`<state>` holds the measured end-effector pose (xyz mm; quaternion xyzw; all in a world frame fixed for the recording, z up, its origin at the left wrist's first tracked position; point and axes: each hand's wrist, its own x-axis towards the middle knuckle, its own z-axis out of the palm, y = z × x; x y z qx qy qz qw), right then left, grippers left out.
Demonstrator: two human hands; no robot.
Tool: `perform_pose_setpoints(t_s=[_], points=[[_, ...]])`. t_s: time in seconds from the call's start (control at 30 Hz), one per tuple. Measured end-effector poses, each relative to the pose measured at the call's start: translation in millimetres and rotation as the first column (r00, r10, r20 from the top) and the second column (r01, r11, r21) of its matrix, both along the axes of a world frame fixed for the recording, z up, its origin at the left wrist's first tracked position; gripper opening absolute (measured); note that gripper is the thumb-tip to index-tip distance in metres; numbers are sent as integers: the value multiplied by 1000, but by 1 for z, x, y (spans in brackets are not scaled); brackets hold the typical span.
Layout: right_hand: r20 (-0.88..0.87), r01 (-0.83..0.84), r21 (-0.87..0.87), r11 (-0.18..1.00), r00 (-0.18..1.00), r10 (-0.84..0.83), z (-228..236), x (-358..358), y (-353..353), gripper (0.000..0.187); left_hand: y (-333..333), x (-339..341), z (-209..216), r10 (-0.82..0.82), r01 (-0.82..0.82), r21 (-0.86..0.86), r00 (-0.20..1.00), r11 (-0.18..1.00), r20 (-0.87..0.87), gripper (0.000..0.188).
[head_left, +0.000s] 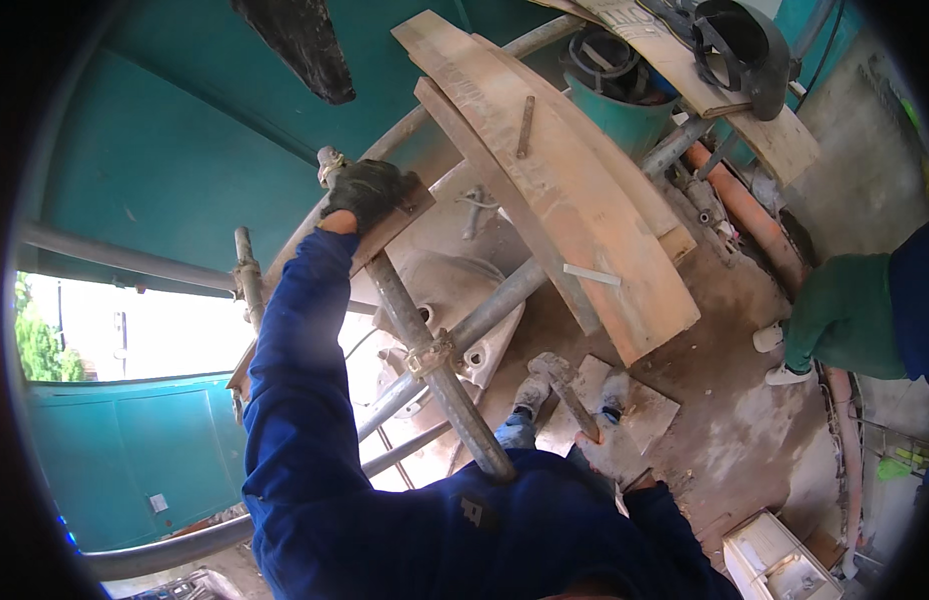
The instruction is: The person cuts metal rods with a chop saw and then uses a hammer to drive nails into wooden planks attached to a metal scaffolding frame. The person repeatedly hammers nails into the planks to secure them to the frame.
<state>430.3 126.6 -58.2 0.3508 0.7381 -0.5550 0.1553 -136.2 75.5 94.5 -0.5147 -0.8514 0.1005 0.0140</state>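
My left hand (367,192), in a black glove, reaches up to the scaffold. Its fingers are wrapped over a brown timber board (397,228), close beside a pipe end with a clamp (332,163). Low in front of my body, my right hand (613,452) is closed round the handle of a hammer (577,405). The hammer's head points away from me, above my dusty boots, and touches nothing that I can make out. Part of the right hand's fingers is hidden.
Scaffold pipes (505,300) joined by a clamp (430,353) cross before me. Wide planks (585,220) carry a small metal bar (526,127). A green bucket (617,118) and a black mask (742,55) are beyond. Another person's green-clad leg (845,310) stands at right.
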Motion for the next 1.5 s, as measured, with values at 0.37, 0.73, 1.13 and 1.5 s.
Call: perform_pose_setpoints(t_s=[0.37, 0.73, 1.13, 1.5], points=[[26, 108, -38, 993, 994, -107, -22, 1, 0, 26, 3, 6, -13, 7, -7, 62, 1000, 998, -13, 50], [143, 196, -188, 962, 975, -170, 4, -29, -2, 29, 6, 21, -4, -49, 56, 150, 997, 987, -52, 36], [152, 53, 18, 998, 987, -55, 2, 19, -25, 37, -14, -1, -37, 14, -19, 268, 1000, 963, 22, 34], [228, 124, -108, 986, 969, -97, -7, 60, 27, 34, -16, 32, -21, 57, -91, 351, 993, 932, 107, 30]])
